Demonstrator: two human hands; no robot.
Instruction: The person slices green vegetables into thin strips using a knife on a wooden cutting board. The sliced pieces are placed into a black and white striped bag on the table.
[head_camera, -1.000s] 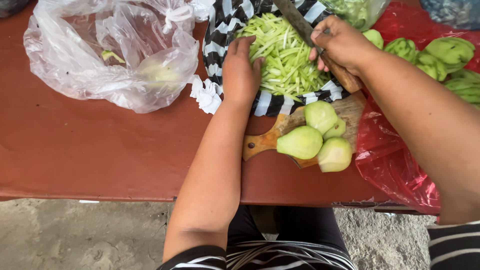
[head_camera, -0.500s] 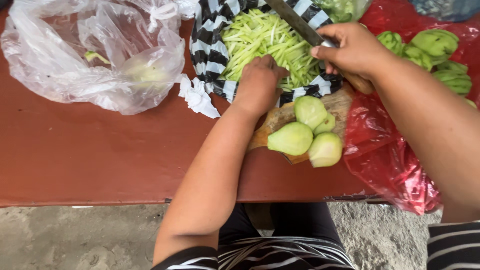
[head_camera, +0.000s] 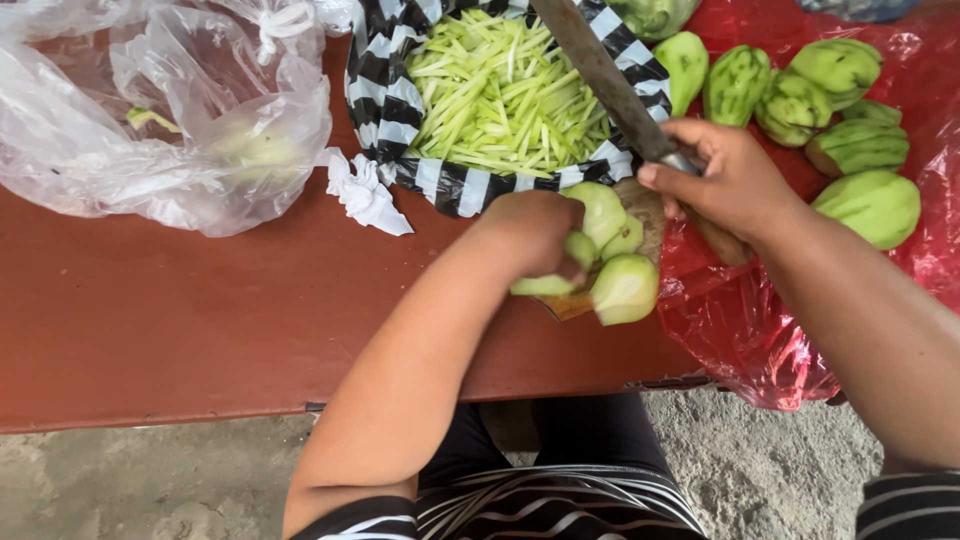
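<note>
Nearest the camera: striped clothing at bottom edge, cut off, w/ gritty ground below the bench (head_camera: 150, 320) edge. Bench is reddish-brown, front edge runs across the lower half.

Left hand (head_camera: 535, 235) is curled down over a group of peeled pale-green fruit (head_camera: 625, 288) near the bench's front edge; fingers closed around one piece, but the palm hides most of it, so can't tell exactly how much it holds. Approx four pieces show: one under the hand, two small ones just beside it, one bigger rounded piece at the front. They're smooth, skinless, pale green. Cutting board (head_camera: 568, 305) underneath is mostly hidden; only a brown sliver shows.

Right hand (head_camera: 725, 180) is clenched around the handle of a long knife (head_camera: 600, 70); handle mostly covered by fingers, blade runs up and left, tip cut off at the top edge. Blade lies over the rim of the black-and-white striped bag (head_camera: 385, 110), which holds green shredded strips (head_camera: 500, 95), thin matchstick cuts.

Right side: red plastic sheet (head_camera: 740, 320) hangs over the bench edge, carrying partly peeled whole green fruits (head_camera: 870, 205), streaked dark and light.

Far left: crumpled clear plastic bag (head_camera: 170, 130), contents blurry thru the film, something pale and a green scrap. White knotted bag end (head_camera: 365, 192) lies beside the striped bag.
</note>
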